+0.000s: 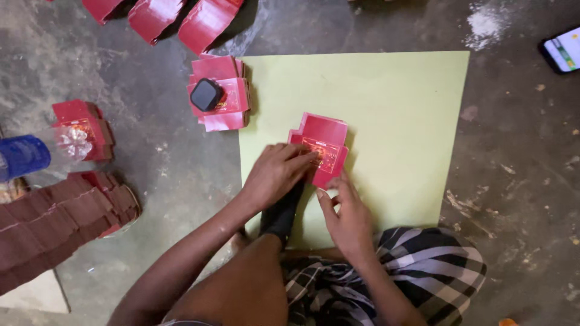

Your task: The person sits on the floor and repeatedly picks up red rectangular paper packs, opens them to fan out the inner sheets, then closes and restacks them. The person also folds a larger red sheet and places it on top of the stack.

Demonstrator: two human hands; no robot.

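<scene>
1. Rough grey concrete floor [151, 151] carried everything; a pale green sheet [393, 108] lay spread on it as the working mat.
2. Near the middle of the sheet lay a red card blank [323, 142], flat, with its flaps out.
3. Left hand [275, 175] lay on the blank's near left edge, fingers together and pressed flat down on it, pinching nothing.
4. Right hand [347, 220] sat just below the blank, fingers loosely curled, the fingertips touching its lower corner; whether it gripped the card I could not tell.
5. By the look of it, the step in hand was creasing or folding the blank; the next move would call for holding one side down while a flap is turned up.
6. At the sheet's upper left corner sat a stack [220, 96] of like blanks with a small black block [206, 94] on top.
7. More red pieces [81, 130] and a blue bottle [24, 157] lay off to the left; a phone [562, 51] lay at far right.
</scene>
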